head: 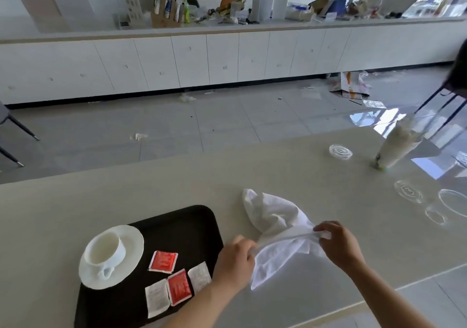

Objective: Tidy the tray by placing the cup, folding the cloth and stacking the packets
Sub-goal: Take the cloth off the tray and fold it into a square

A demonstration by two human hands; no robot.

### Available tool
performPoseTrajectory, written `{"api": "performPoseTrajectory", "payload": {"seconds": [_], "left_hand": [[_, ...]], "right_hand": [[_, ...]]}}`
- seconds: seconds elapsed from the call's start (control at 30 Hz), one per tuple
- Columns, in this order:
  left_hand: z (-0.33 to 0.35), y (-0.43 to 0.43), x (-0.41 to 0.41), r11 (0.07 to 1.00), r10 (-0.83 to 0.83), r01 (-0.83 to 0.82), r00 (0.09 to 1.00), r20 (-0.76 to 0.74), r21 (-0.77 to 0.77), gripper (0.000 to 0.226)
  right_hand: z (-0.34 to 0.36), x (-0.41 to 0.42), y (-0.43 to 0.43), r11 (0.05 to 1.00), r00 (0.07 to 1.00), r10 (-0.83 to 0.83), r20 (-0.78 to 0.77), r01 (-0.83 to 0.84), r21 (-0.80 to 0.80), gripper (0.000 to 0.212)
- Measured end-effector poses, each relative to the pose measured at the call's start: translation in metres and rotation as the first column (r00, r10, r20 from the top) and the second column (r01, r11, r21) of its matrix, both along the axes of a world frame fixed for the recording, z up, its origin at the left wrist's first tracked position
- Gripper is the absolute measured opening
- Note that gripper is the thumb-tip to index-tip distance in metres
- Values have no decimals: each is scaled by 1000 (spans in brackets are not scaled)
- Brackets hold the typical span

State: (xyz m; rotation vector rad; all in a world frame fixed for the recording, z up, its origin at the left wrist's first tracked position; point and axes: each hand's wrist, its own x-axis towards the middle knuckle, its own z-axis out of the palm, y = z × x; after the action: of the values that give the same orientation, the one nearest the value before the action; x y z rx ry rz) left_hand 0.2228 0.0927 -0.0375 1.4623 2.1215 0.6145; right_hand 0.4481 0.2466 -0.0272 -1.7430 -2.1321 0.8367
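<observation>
Two hands hold one white cloth (275,221) just right of the tray (182,229). The left hand (235,264), at the tray's right edge, pinches a hem with curled fingers, and the right hand (341,244), farther right of the tray, pinches the same hem, so the edge is drawn taut between them. The rest of the cloth is crumpled: one part trails away from the person over the table (101,201) and another hangs down below the stretched edge. The black tray lies flat on the table, left of both hands. On its left end a white cup (104,250) stands upright on a white saucer (131,241), which overhangs the tray's left rim. Just right of the saucer lies one red packet (163,261). Toward the tray's near edge, another red packet (179,287) lies between two white packets (156,300), none of them stacked. Well right of the tray and beyond it, clear plastic lids (340,151) lie on the table beside a plastic cup of pale drink (396,148).
</observation>
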Motion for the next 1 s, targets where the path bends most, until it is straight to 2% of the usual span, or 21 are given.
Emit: {"api": "performPoseTrajectory", "payload": {"seconds": [0.1,0.2,0.3,0.33,0.4,0.47,0.63,0.7,0.77,0.83,0.87,1.0], "left_hand": [[-9,5,2,1000,-23,23,1000,-13,0,33],[-7,23,6,996,85,-84,991,100,-7,37],[-1,50,3,959,284,-266,922,265,-102,37],[-2,59,0,942,332,-304,901,278,-139,37],[-6,79,-8,911,400,-356,885,239,-210,46],[-11,98,-17,876,460,-407,866,196,-259,49],[-19,134,-23,816,567,-497,787,244,-295,21],[-22,140,-22,816,577,-510,750,324,-273,10],[-17,137,-24,815,576,-543,721,385,-201,20],[-8,128,-34,803,568,-592,725,389,-68,34],[-1,122,-40,791,560,-611,725,402,0,34],[36,95,-70,705,534,-697,643,550,130,8]], "right_hand": [[1,5,1,976,952,-194,-236,162,-147,27],[4,-1,8,959,941,-244,-235,198,-202,26],[12,-15,15,980,969,-171,-179,150,-127,6],[16,-20,18,983,968,-160,-193,139,-116,7],[24,-28,24,990,963,-133,-233,119,-72,19],[32,-32,30,995,952,-95,-290,80,-63,21],[59,-25,46,981,960,195,-200,-188,55,16],[70,-24,56,973,958,229,-173,-222,59,16],[78,-26,68,973,962,231,-148,-225,58,15],[83,-29,82,982,968,185,-169,-177,59,16],[85,-30,89,988,971,150,-188,-142,53,18],[99,-28,120,999,955,32,-296,-41,-24,16]]}}
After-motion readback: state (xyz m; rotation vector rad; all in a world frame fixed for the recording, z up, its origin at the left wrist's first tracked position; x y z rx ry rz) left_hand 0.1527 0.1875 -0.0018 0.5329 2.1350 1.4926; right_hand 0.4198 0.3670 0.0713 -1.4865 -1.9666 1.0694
